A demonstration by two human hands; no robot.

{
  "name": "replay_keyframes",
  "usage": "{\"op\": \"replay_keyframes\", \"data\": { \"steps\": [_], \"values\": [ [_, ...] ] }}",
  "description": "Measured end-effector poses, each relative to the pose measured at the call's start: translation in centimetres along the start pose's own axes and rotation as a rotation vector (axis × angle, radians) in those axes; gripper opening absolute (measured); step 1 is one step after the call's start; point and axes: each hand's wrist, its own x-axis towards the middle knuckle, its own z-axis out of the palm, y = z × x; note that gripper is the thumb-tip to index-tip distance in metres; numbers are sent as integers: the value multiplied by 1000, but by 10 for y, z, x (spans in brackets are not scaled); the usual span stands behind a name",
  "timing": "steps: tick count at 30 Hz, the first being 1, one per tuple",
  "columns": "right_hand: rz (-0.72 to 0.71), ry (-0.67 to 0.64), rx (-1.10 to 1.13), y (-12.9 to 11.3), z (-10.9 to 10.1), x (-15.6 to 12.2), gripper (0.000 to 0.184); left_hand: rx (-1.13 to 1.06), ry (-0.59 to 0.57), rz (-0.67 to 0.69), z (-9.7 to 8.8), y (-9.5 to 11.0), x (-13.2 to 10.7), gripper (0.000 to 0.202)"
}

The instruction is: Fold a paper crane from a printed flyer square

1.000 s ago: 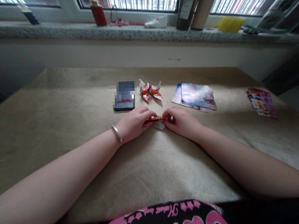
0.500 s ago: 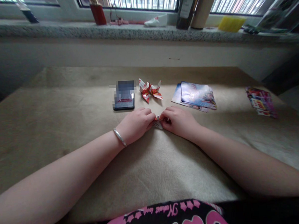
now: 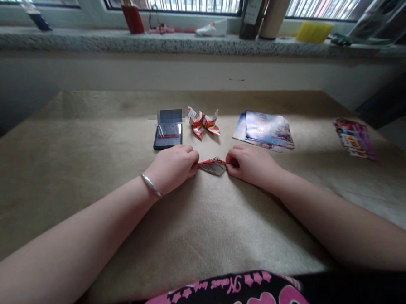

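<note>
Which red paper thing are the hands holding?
The flat folded paper between the left hand and right hand, pinched at each end. The spiky paper shape lies untouched farther back, beside the phone.

Single head view, looking forward-down across table (image 3: 87,144), close, facing window.

Two origami pieces (image 3: 212,166), one phone (image 3: 168,135)

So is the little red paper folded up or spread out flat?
Folded. The red paper is a small layered wedge, pinched at its ends by the left hand and right hand.
</note>
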Motion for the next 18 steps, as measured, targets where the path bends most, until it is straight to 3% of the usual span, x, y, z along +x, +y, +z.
{"op": "replay_keyframes", "data": {
  "steps": [9,15,18],
  "values": [
    [-60,42,59,3,5,-2,8,-44,33,63,7,-4,2,12],
    [-74,43,145,6,7,-2,10,-244,137,181,14,-4,4,20],
    [-75,54,157,5,8,-2,9,-343,138,176,16,-4,4,21]
  ]
}}
